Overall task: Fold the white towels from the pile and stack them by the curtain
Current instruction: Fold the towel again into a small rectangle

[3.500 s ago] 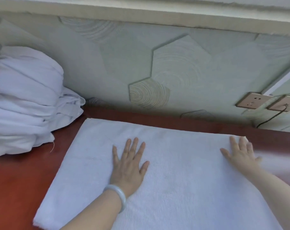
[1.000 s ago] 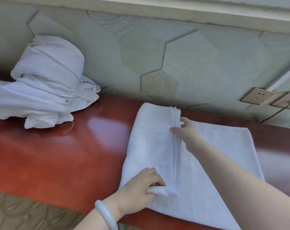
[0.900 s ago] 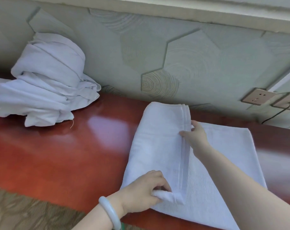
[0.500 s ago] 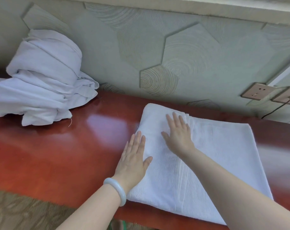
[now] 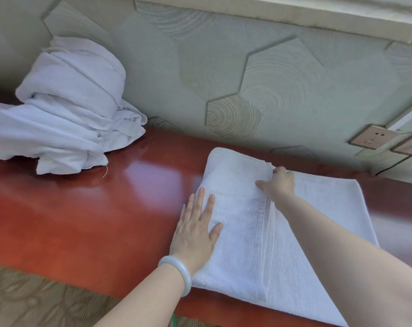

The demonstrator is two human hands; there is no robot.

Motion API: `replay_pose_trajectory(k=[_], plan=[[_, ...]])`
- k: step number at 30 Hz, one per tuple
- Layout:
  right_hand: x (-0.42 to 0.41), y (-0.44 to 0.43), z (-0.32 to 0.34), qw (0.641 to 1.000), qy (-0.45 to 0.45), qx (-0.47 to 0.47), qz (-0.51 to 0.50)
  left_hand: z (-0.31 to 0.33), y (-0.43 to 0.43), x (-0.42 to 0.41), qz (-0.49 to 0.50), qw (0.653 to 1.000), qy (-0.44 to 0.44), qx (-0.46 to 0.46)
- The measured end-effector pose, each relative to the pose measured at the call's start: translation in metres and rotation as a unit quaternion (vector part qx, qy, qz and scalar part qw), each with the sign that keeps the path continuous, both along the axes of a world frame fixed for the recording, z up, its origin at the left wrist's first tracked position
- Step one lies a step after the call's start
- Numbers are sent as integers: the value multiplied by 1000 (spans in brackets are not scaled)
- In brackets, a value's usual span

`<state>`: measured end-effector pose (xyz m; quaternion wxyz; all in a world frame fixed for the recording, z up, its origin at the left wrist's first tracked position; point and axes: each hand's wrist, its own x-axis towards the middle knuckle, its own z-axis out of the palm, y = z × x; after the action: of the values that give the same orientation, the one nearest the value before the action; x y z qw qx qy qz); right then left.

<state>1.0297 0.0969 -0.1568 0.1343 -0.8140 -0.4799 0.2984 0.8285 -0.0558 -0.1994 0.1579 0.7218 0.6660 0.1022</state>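
A white towel (image 5: 318,232) lies partly folded on the red-brown table (image 5: 106,208), its left part turned over onto the middle. My left hand (image 5: 195,230) presses flat on the towel's left edge, fingers straight, with a pale bangle on the wrist. My right hand (image 5: 279,181) is at the far end of the folded flap's hem, and its curled fingers pinch the cloth there. The pile of crumpled white towels (image 5: 65,114) sits at the far left against the wall. No curtain is in view.
A patterned green wall (image 5: 247,79) runs along the table's far edge. Two wall sockets (image 5: 374,136) with a dark cable are at the right. Patterned carpet (image 5: 35,298) shows below the table's near edge.
The towel's left part was folded over and both hands flattened it. Since half a second ago my right hand has slid to the flap's far end and curled its fingers on the hem.
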Motion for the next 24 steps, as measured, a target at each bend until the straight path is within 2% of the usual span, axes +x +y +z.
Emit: replay_pose_trajectory(k=[3,7,10,12,14,15,16,17,19,22,24], plan=[[7,-2,-2,995,86,55,7,-2,0,-1,0,1000,0,6],[10,-3,0,977,189,79,-56,-3,-1,-1,1,1000,-3,12],[11,-2,-5,967,223,90,-81,-1,-1,0,6,1000,-7,14],[9,-2,-4,975,179,101,-78,-1,-1,1,6,1000,1,15],[1,-3,-1,995,7,101,-24,0,-2,2,7,1000,6,19],[-7,-4,3,988,-90,122,35,0,-2,1,6,1000,4,18],[-18,-5,5,970,-144,165,102,0,-2,1,5,1000,1,15],[-30,-6,7,953,-148,207,163,-1,-1,1,5,1000,-1,14],[-55,-6,8,934,-110,233,248,-1,0,1,7,1000,0,19],[-83,10,8,933,-83,188,297,-1,-1,2,4,1000,10,16],[-96,28,8,941,-99,126,299,-2,0,1,-1,1000,18,14]])
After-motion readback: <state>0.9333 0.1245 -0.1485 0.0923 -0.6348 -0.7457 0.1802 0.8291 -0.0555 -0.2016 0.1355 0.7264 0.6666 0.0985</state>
